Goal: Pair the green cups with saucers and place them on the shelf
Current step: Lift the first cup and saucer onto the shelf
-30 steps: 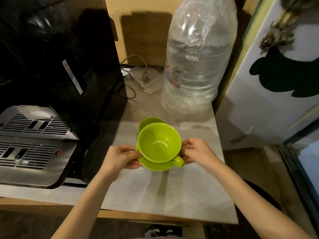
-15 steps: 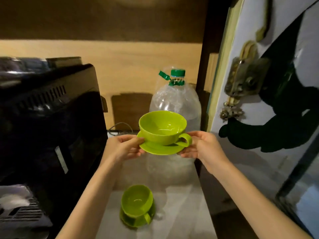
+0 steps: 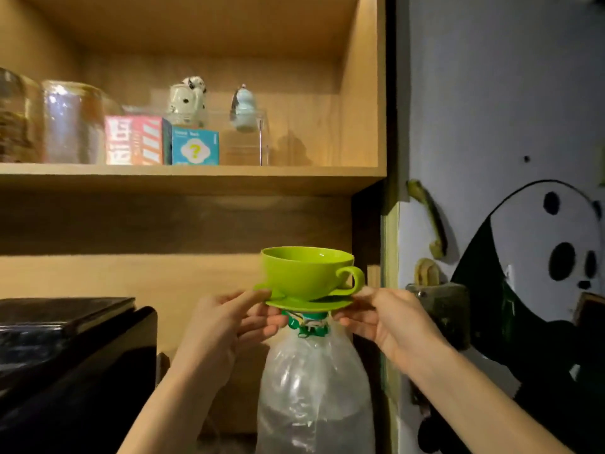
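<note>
A green cup (image 3: 304, 275) stands upright on a green saucer (image 3: 311, 303), its handle pointing right. My left hand (image 3: 226, 317) pinches the saucer's left rim and my right hand (image 3: 389, 317) grips its right rim. The pair hangs in the air below the wooden shelf (image 3: 193, 178), just above the cap of a big water bottle. The right end of the shelf board, beside a clear box, is bare. The other green cup and saucer are out of view.
A large clear water bottle (image 3: 314, 394) stands directly under the saucer. On the shelf are glass jars (image 3: 65, 122), a red box (image 3: 134, 140), a blue box (image 3: 195, 147) and small figurines (image 3: 244, 108) on a clear box. A black appliance (image 3: 75, 365) fills the lower left; a panda-painted door (image 3: 523, 257) stands right.
Both hands have lifted the cup and saucer from the counter up towards the shelf. My view has tilted up, so the second cup and the counter have dropped out of sight.
</note>
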`<state>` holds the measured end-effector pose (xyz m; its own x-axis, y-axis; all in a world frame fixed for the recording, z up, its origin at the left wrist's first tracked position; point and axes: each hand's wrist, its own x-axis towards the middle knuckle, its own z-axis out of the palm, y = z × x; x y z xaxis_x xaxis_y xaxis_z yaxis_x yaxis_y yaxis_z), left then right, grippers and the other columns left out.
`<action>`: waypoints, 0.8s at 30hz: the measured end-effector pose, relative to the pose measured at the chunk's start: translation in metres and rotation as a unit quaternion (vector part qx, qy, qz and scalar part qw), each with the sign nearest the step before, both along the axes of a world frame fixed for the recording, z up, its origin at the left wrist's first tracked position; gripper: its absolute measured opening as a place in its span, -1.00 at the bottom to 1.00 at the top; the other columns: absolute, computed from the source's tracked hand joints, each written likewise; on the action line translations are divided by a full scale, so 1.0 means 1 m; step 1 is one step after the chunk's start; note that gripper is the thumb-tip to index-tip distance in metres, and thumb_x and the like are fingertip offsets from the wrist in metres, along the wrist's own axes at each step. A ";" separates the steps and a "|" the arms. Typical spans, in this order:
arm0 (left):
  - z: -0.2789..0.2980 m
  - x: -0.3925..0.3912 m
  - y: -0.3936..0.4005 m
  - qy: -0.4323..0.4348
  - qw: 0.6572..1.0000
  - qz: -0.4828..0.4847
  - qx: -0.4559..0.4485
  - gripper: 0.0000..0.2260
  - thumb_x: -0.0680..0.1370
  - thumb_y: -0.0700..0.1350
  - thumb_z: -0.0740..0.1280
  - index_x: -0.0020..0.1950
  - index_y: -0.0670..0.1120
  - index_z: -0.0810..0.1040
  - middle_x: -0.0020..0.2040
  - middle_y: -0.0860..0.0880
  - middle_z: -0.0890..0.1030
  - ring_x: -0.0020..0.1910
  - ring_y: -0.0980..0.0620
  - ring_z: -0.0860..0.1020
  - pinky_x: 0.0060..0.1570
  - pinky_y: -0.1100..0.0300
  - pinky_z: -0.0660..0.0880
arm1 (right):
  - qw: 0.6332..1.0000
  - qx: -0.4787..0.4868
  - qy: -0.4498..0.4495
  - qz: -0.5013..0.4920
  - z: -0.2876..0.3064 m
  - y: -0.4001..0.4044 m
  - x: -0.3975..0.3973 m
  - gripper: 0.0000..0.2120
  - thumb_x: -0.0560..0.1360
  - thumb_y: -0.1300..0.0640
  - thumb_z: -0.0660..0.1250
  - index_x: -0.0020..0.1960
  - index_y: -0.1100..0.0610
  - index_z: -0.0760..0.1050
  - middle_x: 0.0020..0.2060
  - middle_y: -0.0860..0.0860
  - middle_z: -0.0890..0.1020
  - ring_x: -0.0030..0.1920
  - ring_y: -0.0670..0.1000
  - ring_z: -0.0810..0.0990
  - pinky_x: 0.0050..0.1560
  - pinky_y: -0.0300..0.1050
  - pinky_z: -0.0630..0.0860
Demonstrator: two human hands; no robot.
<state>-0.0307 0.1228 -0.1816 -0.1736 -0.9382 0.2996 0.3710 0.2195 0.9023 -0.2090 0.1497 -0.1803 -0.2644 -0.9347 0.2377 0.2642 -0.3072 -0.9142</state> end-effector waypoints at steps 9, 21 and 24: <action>0.098 -0.020 -0.024 0.059 0.998 -0.025 -0.024 -0.86 0.50 -0.31 0.25 -0.25 -0.31 0.50 -0.58 -0.14 0.59 -0.60 0.05 0.59 -0.59 0.32 0.53 | 0.996 -0.087 0.010 0.019 0.104 -0.011 -0.019 -0.88 0.48 0.37 0.22 -0.22 0.32 0.48 -0.57 0.15 0.63 -0.54 0.03 0.63 -0.56 -0.25 0.54; 0.196 -0.057 -0.065 0.027 0.996 -0.032 -0.077 -0.82 0.53 -0.37 0.13 -0.23 -0.32 0.46 -0.62 -0.18 0.56 -0.62 0.02 0.58 -0.61 0.29 0.52 | 0.994 -0.098 0.040 0.029 0.196 -0.051 -0.058 -0.80 0.49 0.38 0.22 0.11 0.37 0.44 -0.54 0.19 0.65 -0.51 0.01 0.65 -0.58 -0.26 0.53; 0.204 -0.065 -0.077 0.023 0.996 -0.030 -0.079 -0.84 0.52 -0.39 0.16 -0.22 -0.32 0.47 -0.61 -0.20 0.57 -0.61 0.00 0.58 -0.62 0.26 0.53 | 0.994 -0.104 0.043 0.012 0.206 -0.063 -0.065 -0.78 0.49 0.39 0.21 0.12 0.38 0.43 -0.50 0.21 0.65 -0.51 0.02 0.65 -0.59 -0.25 0.53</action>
